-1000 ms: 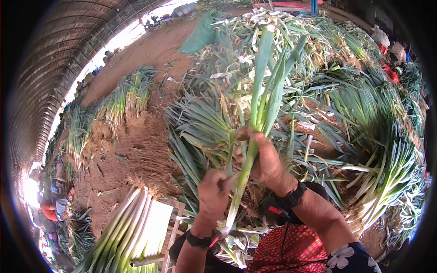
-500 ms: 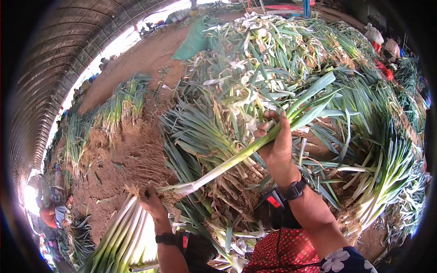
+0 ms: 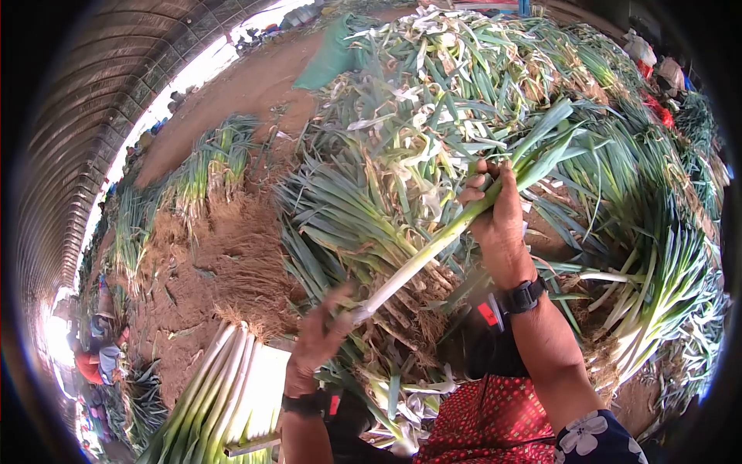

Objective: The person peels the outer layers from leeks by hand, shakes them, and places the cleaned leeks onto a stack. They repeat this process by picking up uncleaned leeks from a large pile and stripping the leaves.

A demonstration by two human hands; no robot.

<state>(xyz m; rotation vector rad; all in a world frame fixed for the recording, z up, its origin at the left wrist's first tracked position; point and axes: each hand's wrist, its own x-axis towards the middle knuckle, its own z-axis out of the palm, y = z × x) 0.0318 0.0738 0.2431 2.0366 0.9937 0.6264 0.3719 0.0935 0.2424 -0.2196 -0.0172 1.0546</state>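
My right hand point(image 3: 495, 203) is closed around the green upper part of a leek point(image 3: 421, 259), which slants down to the left. The root end of that leek is beside my left hand point(image 3: 318, 336), whose fingers are apart and slightly blurred; whether they touch the leek is hard to tell. Below and left of my left hand lies a bundle of cleaned leeks point(image 3: 209, 394), white stems up and roots at the top. Behind the held leek is a heap of untrimmed leeks point(image 3: 348, 213).
A large pile of leeks and peeled leaves point(image 3: 464, 69) rises ahead. More leeks point(image 3: 657, 309) lie at the right, and a row of bundles point(image 3: 216, 166) stands at the left. A green sack point(image 3: 328, 58) lies behind. A person in red point(image 3: 89, 367) is at the far left.
My left hand has moved right and up from the roots by the bundle, and its fingers have spread. My right hand has shifted slightly right with the leek.
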